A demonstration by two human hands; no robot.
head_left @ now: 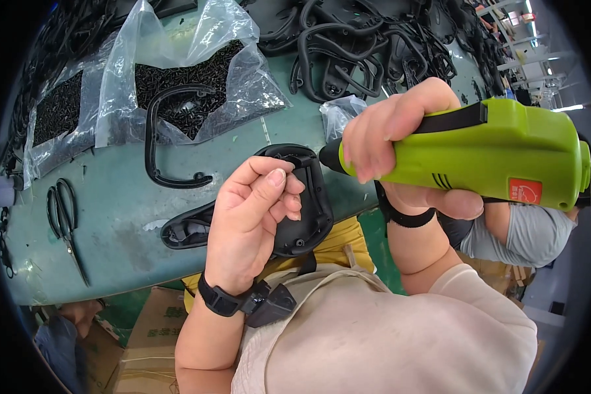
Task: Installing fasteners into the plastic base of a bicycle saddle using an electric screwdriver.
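A red label (525, 190) w/ a white emblem and small white writing is carried on the rear side of the green power tool (473, 154); three dark slashes are marked farther fwd. Green print is also borne by the cardboard box (152, 328) below the table's near edge.

The R hand (407, 134) is wrapped round the tool, grip clamped on its body, black nose pointed L. By the L hand (249, 203), thumb and fingertips are brought together over the black plastic shell (322, 213); whether a small pc is pinched btwn them can't be told.

The shell is set at the table's (121, 226) near edge, part hidden by the L hand. A wide, hollow, raised-rim end is seen on the R, w/ a narrower arm run out L. The tool's nose is placed nr the wide end's far R corner; contact can't be made out.

Farther back, a black curved strip (150, 134) is laid by a clear bag (259, 82) of dark screws (157, 88). Scissors (66, 234) are left nr the table's L end; black curved pcs (338, 44) are heaped toward the far edge.
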